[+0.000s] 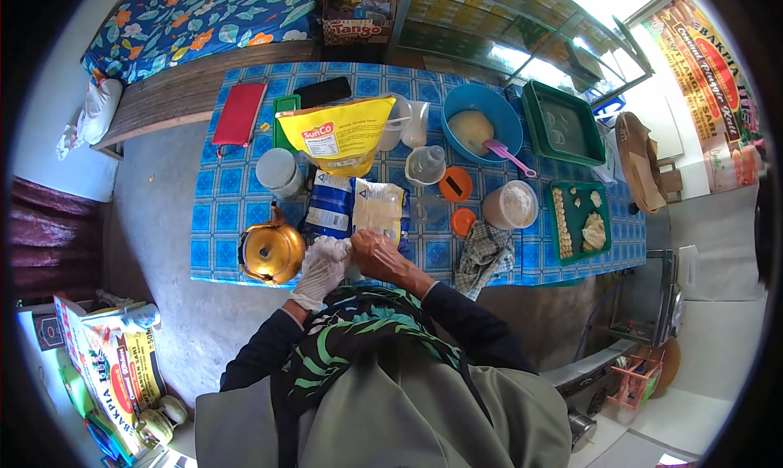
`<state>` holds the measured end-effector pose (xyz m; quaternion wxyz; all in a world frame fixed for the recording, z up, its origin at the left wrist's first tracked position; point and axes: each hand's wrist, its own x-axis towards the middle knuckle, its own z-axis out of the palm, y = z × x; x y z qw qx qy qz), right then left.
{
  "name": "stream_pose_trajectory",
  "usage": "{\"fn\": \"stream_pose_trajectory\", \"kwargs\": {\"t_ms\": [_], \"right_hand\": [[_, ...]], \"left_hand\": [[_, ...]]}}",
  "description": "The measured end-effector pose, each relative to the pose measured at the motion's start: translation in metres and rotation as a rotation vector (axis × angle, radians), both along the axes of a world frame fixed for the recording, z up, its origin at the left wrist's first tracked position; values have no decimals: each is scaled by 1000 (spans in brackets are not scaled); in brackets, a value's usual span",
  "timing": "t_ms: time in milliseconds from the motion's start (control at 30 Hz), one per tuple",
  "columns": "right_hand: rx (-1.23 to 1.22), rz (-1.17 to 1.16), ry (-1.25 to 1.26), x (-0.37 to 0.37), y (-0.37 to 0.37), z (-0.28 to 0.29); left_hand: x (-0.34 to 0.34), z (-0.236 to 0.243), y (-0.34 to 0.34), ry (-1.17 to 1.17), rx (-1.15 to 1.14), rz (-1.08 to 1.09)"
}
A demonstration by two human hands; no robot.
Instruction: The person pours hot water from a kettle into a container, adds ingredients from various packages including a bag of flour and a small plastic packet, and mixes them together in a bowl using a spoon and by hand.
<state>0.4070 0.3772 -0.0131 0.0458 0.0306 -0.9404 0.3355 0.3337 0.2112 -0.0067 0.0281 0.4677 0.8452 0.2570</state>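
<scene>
At the table's near edge my left hand [324, 262], in a thin white plastic glove, has its fingers drawn together. Beside it my right hand [380, 257] looks bare and is closed, its knuckles up. A small pale piece [352, 269] shows between the hands; I cannot make out what it is. Just beyond them lie a blue-and-white packet [329, 203] and a packet with a pale printed panel [378, 207]. A golden kettle [271, 253] stands to the left of my gloved hand. Behind the packets rises a big yellow pouch [347, 129].
On the blue checked tablecloth [214, 223] are a lidded jar [278, 173], a blue bowl [512, 117] with dough and a pink spatula, orange lids [456, 184], a flour tub [510, 204], a checked cloth [486, 260], a dough tray [581, 252] and stacked green trays [563, 124].
</scene>
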Motion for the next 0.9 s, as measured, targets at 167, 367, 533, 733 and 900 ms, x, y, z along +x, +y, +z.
{"fn": "stream_pose_trajectory", "kwargs": {"t_ms": [167, 367, 533, 733, 900], "right_hand": [[-24, 86, 79, -9, 3, -9], [-67, 31, 140, -6, -1, -13], [-127, -8, 86, -8, 2, -12], [-121, -114, -31, -7, -4, -15], [-83, 123, -141, -7, -5, 12]], "left_hand": [[-10, -7, 6, -61, 41, 66], [-4, -14, 4, -509, 232, 240], [0, -20, 5, -856, 431, 338], [3, -38, -1, -883, 463, 399], [7, -13, 3, -1193, 622, 483]]}}
